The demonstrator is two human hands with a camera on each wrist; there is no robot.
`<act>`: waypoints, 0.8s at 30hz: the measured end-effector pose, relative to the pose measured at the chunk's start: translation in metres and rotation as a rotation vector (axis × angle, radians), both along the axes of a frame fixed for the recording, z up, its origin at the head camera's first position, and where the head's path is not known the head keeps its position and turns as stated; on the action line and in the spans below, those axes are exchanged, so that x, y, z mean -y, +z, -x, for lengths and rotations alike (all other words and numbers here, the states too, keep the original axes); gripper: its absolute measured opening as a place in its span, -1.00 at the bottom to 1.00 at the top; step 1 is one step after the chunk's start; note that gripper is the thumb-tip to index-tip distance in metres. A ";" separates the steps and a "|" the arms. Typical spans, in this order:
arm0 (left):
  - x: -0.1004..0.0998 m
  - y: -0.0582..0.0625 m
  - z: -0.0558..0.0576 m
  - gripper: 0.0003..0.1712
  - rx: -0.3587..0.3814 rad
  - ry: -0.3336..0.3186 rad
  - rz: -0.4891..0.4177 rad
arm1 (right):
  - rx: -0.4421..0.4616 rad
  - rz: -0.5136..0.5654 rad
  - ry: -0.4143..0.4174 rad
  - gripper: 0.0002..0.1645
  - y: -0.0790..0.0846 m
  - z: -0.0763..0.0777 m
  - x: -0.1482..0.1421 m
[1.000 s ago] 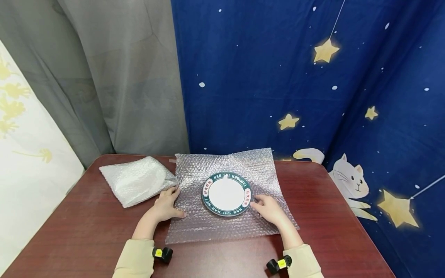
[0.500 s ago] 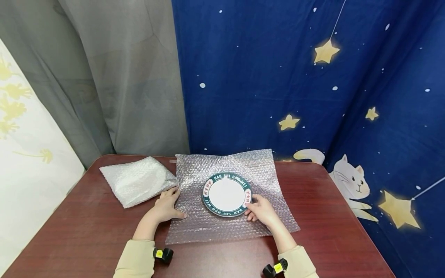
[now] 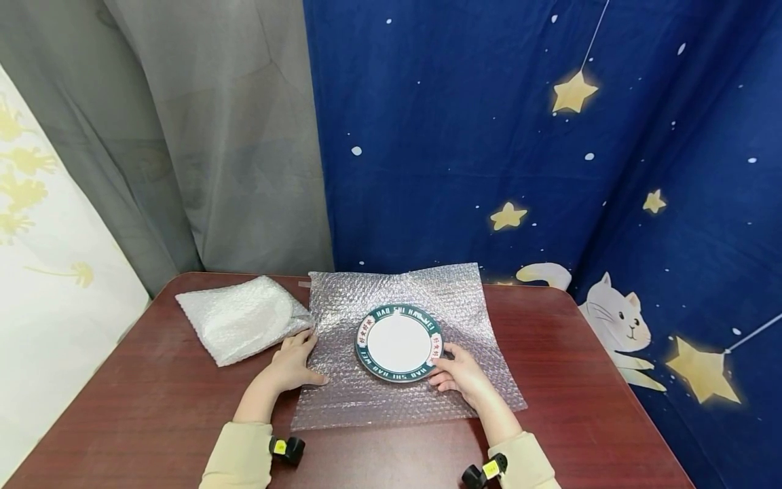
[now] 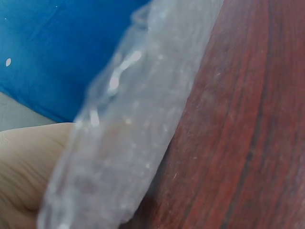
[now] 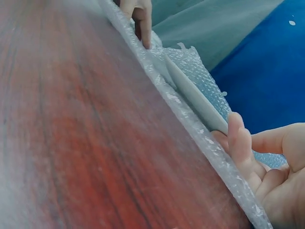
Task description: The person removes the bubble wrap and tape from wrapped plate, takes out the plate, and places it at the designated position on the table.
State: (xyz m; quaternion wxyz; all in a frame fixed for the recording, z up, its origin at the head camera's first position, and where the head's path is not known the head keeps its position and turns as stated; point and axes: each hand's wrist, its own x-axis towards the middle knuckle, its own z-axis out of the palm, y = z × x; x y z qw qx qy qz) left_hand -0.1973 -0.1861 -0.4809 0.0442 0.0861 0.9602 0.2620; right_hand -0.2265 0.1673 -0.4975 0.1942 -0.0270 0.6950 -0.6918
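A round plate (image 3: 397, 343) with a white middle and a green lettered rim lies face up on a flat bubble wrap sheet (image 3: 348, 404). My right hand (image 3: 459, 375) pinches the plate's right rim, thumb on top and fingers low at the edge. In the right wrist view, the plate (image 5: 195, 95) shows edge-on beside the right hand (image 5: 269, 171). My left hand (image 3: 292, 365) rests with spread fingers on the sheet's left edge, its fingertips close to a bubble-wrapped bundle (image 3: 244, 322). The sheet's edge (image 4: 128, 119) partly covers the left hand in the left wrist view.
Everything lies on a reddish-brown wooden table (image 3: 140, 394). A grey curtain (image 3: 238, 170) and a blue star-printed curtain (image 3: 440, 149) hang behind its far edge. A small clear strip (image 3: 303, 284) lies by the sheet's far left corner.
My right hand has shifted slightly left onto the plate's rim and taken hold of it. The left hand, plate and sheet stay in place.
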 end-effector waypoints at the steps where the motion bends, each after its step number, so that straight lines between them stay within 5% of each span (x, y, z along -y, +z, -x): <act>1: 0.000 0.000 0.000 0.10 0.000 0.000 0.001 | 0.002 0.006 0.003 -0.32 0.000 0.000 -0.001; 24: -0.001 0.004 -0.003 0.09 0.001 0.001 -0.004 | 0.042 0.065 -0.062 -0.32 0.002 -0.001 -0.002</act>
